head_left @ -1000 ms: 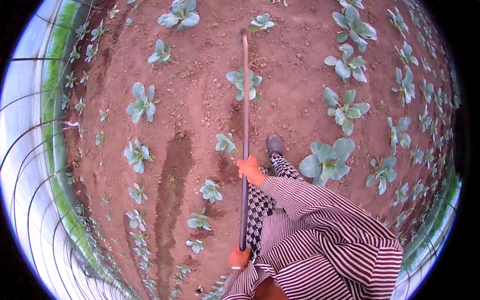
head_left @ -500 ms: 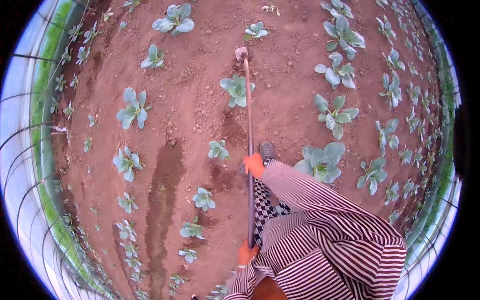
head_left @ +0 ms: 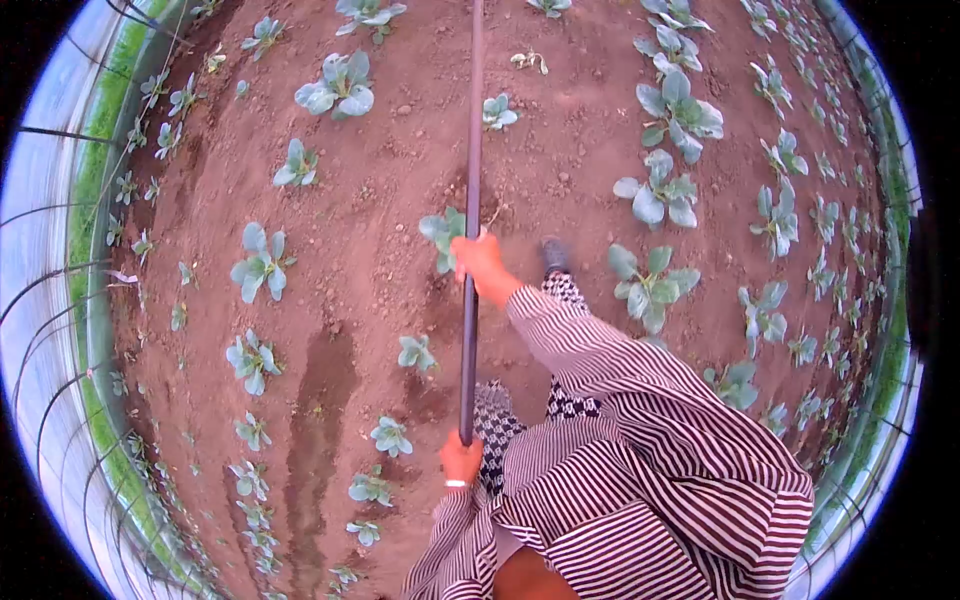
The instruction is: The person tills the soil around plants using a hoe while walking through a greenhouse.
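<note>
A long-handled hoe [head_left: 472, 150] runs almost straight up the view, its metal head beyond the top edge and hidden from me. My right hand [head_left: 480, 265] is closed round the handle partway along, in front of a leafy cabbage-like plant [head_left: 437, 228]. Lower down, my left hand [head_left: 460, 460] grips the butt end of the same handle, close to my patterned trousers [head_left: 497, 430]. A white band circles the left wrist. Further up, a small seedling [head_left: 498, 112] grows just right of the handle.
Rows of green plants stand in brown soil [head_left: 400, 150] on both sides. A large plant [head_left: 655, 285] grows right of my shod foot [head_left: 555, 255]. A dark damp strip [head_left: 310, 450] lies to the left. Clear sheeting on hoops [head_left: 45, 240] borders the plot.
The hoe has lifted from the soil, and its head has left the view at the top. Both hands have moved up and left with the handle. My view and feet have shifted too.
</note>
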`<state>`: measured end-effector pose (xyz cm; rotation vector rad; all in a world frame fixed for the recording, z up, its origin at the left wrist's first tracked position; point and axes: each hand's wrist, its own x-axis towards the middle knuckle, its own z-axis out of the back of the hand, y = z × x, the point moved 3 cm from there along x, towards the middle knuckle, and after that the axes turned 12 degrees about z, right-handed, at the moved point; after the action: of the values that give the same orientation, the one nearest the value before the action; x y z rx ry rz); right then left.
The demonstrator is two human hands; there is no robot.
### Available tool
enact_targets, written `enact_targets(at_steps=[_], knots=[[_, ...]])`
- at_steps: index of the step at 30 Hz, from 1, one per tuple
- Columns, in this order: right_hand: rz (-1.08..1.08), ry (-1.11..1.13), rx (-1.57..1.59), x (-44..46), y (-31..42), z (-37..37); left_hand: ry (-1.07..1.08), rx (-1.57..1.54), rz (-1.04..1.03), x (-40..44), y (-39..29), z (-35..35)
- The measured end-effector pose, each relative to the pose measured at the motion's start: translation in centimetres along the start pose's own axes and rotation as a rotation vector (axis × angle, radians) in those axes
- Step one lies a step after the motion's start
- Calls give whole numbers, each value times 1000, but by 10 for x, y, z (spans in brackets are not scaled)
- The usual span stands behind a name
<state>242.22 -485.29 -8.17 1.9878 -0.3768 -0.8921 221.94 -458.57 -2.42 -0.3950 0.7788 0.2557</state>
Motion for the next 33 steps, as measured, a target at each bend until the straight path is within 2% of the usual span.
enact_targets(at_steps=[3, 4, 5, 7, 8, 9, 10, 11, 12, 13, 14, 17, 19, 20, 23, 26, 27, 31, 33], knots=[[67, -5, -200, 109, 60, 30, -72, -129, -73, 27, -111, -28], [46, -18, -254, 136, 71, 45, -33, -156, -93, 34, -135, -45], [30, -22, -308, 154, 78, 59, 102, -145, 19, 30, -175, -47], [-58, -5, -403, 192, 53, 102, 136, -120, -2, 25, -218, -64], [-112, -1, -451, 198, 26, 129, 153, -72, 2, 14, -225, -69], [-187, 155, -803, 199, -3, 155, 167, -30, 4, 3, -226, -76], [-228, 157, -732, 184, -29, 172, 180, 13, 9, -8, -226, -80], [-270, 157, -663, 168, -55, 189, 239, 19, 97, -18, -222, -81], [-266, -5, -176, 151, -68, 193, 206, 78, 174, -26, -201, -84], [-345, -79, -211, 134, -58, 184, 278, 72, 175, -39, -204, -64], [-432, -154, -254, 109, -36, 170, 222, 13, 193, -53, -197, -53], [-460, -165, -134, 81, -23, 150, 341, -17, 178, -60, -160, -35], [-519, -184, -95, 68, -16, 141, 160, 1, 174, -70, -160, -26], [-468, -141, -66, 69, -11, 138, 170, 65, 155, -65, -147, -32], [-367, -195, -43, 99, 26, 120, 146, 196, 300, -41, -169, -37], [-253, -129, -203, 158, 50, 116, 125, 70, 186, -1, -185, -65], [-184, -68, -207, 176, 48, 120, 137, 17, 160, 12, -204, -65], [-139, -41, -156, 225, -11, 151, 204, -93, 51, 32, -253, -59], [-77, 101, -184, 198, -51, 173, 209, -26, 19, 19, -229, -59]])
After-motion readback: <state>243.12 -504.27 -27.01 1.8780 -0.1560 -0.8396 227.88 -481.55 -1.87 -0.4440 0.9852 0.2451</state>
